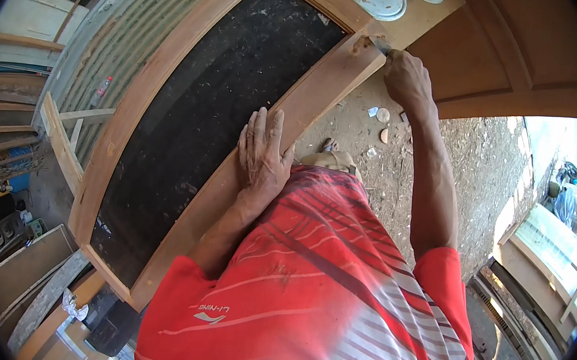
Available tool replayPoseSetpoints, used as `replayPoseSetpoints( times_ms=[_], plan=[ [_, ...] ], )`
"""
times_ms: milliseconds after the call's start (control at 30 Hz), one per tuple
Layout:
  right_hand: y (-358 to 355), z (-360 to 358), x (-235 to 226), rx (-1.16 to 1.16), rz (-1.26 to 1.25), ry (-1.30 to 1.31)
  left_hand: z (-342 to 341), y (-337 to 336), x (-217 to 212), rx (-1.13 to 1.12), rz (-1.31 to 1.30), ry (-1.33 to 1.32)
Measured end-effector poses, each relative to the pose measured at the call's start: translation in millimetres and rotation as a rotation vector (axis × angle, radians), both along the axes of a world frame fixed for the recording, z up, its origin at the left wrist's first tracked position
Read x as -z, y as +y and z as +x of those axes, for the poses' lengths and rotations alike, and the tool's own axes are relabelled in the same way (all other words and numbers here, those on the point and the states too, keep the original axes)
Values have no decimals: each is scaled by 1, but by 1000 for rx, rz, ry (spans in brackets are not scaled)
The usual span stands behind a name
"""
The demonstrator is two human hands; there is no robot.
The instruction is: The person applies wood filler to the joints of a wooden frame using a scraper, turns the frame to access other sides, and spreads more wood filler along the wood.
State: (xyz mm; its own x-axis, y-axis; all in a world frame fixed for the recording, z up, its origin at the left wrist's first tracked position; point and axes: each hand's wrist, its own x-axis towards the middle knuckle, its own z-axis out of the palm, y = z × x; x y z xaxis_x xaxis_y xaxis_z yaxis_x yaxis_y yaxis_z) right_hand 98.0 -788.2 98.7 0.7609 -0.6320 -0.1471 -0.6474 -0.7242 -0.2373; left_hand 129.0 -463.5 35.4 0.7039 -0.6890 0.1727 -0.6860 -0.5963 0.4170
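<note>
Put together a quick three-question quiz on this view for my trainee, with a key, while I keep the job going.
1. Multiple choice: which hand holds the bladed tool at a corner of the wooden frame?
A. left
B. right
C. both

2. True or false: the left hand is gripping the round white lid.

3. Fill in the blank: the panel set inside the frame is ____ in colour.

Key:
1. B, the right hand.
2. False; it rests on the frame's near side.
3. Black.
</note>
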Motion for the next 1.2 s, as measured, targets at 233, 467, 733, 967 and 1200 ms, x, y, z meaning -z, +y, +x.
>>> replayPoseSetpoints(
  times_ms=[233, 467, 733, 967, 1200],
  plan=[
    [2, -6, 9, 3, -33, -79, -2, 2, 1, 21, 11, -8],
    [1, -12, 21, -19, -53, -95, -3, 5, -1, 36, 25, -9],
    [2, -5, 17, -4, -5, -36, 0, 4, -3, 59, 0, 3],
    [-27, -11, 48, 46, -71, -133, -3, 6, -6, 70, 3, -23],
    [44, -39, 19, 23, -22, -230, -4, 8, 3, 6, 9, -54]
  ],
)
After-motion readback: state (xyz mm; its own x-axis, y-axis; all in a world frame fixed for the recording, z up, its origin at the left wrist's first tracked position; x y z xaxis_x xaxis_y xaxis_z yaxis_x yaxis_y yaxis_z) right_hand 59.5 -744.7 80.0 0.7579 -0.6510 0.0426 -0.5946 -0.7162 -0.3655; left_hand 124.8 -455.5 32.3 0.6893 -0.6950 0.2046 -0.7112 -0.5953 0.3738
